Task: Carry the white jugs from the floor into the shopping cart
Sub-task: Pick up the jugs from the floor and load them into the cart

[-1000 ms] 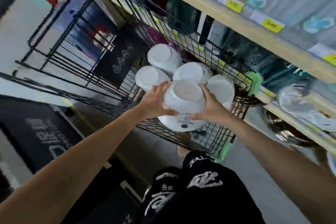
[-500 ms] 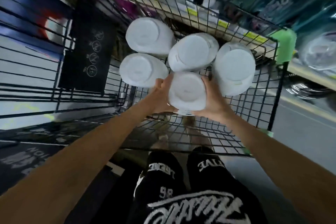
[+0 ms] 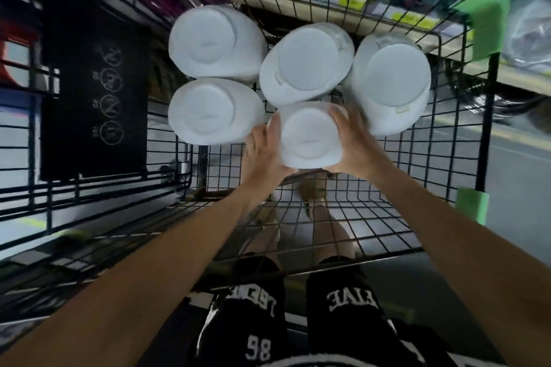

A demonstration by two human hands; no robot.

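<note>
At the centre of the frame, low inside the shopping cart (image 3: 387,208), clamped between both hands: one white jug (image 3: 310,135), flat round end toward the camera. Gripped on its left flank by the left hand (image 3: 264,155) and on its right flank by the right hand (image 3: 354,143), fingers curled over the far edge on each side; hands apart from each other, the jug between them. Cannot tell whether resting on the wire floor yet or hovering just above it. Just beyond, packed close in the upper middle of the frame, four more: upper-left jug (image 3: 208,42), lower-left jug (image 3: 208,112), middle jug (image 3: 304,64) and right jug (image 3: 390,80), with the held one tucked in front of the middle jug, between the lower-left and right ones. Judged well along: four placed, a fifth at the point of being set down, release not yet made. Left to do, at the least: letting go and drawing the hands out. No jug visible on the floor through the wire, though much of that floor out of frame, so no telling whether more wait there. Counted: five white jugs, one cart, two hands, two green corner pads (image 3: 483,24) at the right of the frame, one black placard (image 3: 92,92) at the left.
</note>
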